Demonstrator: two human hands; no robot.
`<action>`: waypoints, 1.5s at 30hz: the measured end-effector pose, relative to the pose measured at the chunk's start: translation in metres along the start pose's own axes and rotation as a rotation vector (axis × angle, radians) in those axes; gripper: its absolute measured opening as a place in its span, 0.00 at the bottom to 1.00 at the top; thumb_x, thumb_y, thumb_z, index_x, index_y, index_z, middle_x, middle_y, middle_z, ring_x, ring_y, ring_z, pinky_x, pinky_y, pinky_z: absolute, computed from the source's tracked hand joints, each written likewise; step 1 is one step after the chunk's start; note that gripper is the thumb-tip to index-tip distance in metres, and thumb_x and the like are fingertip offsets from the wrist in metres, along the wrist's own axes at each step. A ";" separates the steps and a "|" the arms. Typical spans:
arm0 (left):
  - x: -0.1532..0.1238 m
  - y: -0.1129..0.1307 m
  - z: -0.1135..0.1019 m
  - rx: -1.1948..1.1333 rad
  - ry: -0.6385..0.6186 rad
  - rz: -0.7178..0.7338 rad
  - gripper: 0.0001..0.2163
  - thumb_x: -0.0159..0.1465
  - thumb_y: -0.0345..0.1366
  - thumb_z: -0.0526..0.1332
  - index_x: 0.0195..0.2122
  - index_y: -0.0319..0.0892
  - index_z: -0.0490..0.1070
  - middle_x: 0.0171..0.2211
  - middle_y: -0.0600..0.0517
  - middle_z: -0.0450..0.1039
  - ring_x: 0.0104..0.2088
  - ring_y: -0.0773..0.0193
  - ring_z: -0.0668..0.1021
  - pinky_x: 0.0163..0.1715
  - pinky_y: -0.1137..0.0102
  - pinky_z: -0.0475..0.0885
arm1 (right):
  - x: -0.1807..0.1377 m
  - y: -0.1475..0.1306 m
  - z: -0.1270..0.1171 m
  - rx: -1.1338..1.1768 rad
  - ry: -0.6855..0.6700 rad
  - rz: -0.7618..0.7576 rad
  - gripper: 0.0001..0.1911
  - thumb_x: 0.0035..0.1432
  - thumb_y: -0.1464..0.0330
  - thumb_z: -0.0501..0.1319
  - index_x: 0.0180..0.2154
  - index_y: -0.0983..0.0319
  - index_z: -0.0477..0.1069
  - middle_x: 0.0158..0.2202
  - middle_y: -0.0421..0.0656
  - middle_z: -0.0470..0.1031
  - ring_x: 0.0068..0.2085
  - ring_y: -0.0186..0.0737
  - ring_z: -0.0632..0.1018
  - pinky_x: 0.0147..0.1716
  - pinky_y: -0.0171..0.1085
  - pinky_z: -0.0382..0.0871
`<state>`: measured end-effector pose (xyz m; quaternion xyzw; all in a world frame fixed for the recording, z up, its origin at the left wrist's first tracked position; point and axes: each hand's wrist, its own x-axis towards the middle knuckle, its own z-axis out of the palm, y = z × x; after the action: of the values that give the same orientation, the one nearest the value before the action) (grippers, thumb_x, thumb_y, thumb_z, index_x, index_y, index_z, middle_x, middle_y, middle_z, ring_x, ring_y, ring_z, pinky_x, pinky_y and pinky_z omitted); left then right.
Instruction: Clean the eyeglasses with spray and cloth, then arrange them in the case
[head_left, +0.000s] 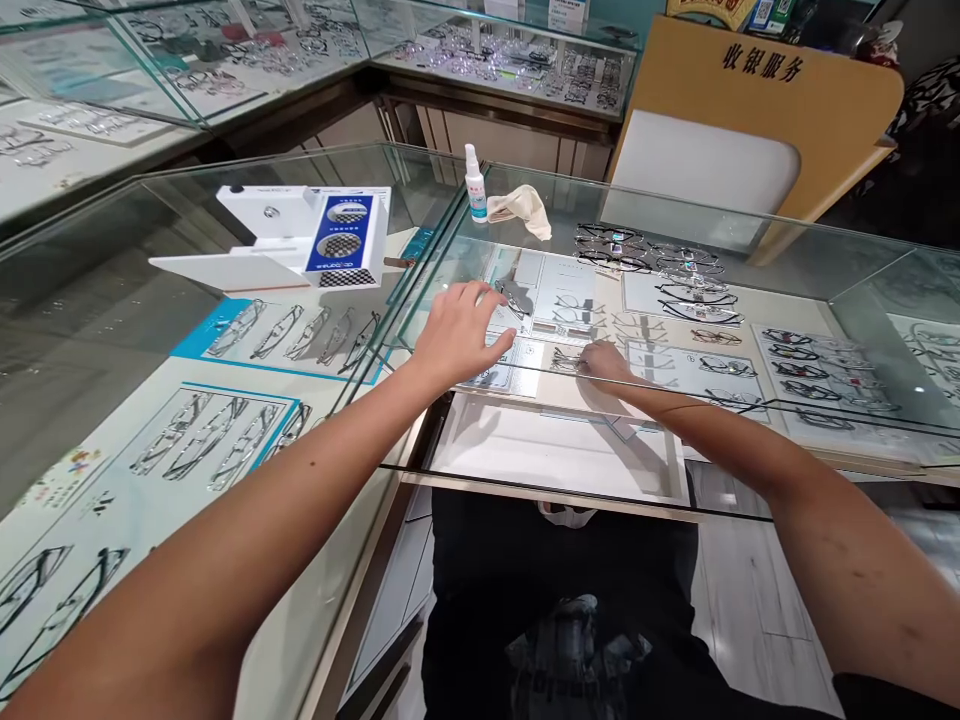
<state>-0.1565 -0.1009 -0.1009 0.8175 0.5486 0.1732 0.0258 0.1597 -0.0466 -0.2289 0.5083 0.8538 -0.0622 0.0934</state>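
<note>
My left hand (465, 330) is over the glass counter top with its fingers apart and holds nothing; whether it touches the glass I cannot tell. Just past its fingertips a pair of eyeglasses (513, 299) shows on a grey and white display board (551, 275). My right hand (602, 362) reaches under the glass into the display case, fingers closed at the end of a thin-framed pair of eyeglasses (566, 360). Those glasses are low over the case's shelf, next to a white card (525, 375). An open white drawer (487, 440) lies below, nearest my body.
On the counter top stand a spray bottle (475, 185), a crumpled beige cloth (523, 208) and an open white and blue box (341, 235). Rows of dark-framed eyeglasses (615, 248) lie to the right. The counter's front glass edge (570, 490) crosses above the drawer.
</note>
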 end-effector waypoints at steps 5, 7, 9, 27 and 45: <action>0.000 -0.001 0.001 -0.011 -0.002 -0.004 0.25 0.73 0.50 0.56 0.65 0.41 0.72 0.66 0.36 0.70 0.66 0.34 0.71 0.67 0.41 0.65 | 0.002 0.004 0.008 0.011 0.031 -0.014 0.18 0.73 0.72 0.54 0.46 0.69 0.84 0.51 0.57 0.85 0.55 0.53 0.77 0.59 0.44 0.63; 0.000 -0.001 0.002 -0.011 0.002 -0.003 0.25 0.73 0.50 0.56 0.65 0.42 0.72 0.66 0.36 0.70 0.66 0.34 0.71 0.67 0.41 0.66 | 0.000 0.005 0.011 0.019 0.044 -0.015 0.18 0.73 0.71 0.55 0.47 0.69 0.84 0.53 0.57 0.84 0.56 0.53 0.76 0.60 0.44 0.63; 0.000 -0.002 0.002 -0.009 0.006 -0.002 0.25 0.73 0.50 0.56 0.65 0.43 0.73 0.66 0.36 0.71 0.66 0.35 0.71 0.67 0.42 0.66 | -0.003 0.003 0.014 0.025 0.062 -0.009 0.18 0.72 0.70 0.55 0.49 0.69 0.84 0.59 0.58 0.82 0.59 0.55 0.74 0.62 0.46 0.62; 0.000 0.001 0.000 -0.015 0.012 -0.004 0.24 0.73 0.49 0.56 0.64 0.43 0.73 0.66 0.36 0.71 0.67 0.36 0.71 0.67 0.42 0.66 | -0.037 -0.018 0.012 0.046 0.086 -0.047 0.19 0.73 0.66 0.58 0.47 0.66 0.88 0.72 0.57 0.73 0.73 0.67 0.65 0.75 0.57 0.54; 0.000 0.000 0.002 0.013 0.021 0.004 0.24 0.73 0.49 0.56 0.64 0.42 0.73 0.66 0.37 0.72 0.66 0.36 0.72 0.65 0.43 0.68 | -0.070 -0.038 -0.225 -0.037 0.231 -0.064 0.15 0.74 0.63 0.61 0.44 0.61 0.86 0.50 0.51 0.87 0.51 0.59 0.83 0.44 0.48 0.71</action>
<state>-0.1562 -0.1001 -0.1025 0.8168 0.5484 0.1786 0.0144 0.1375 -0.0795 0.0060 0.4826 0.8758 0.0096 0.0017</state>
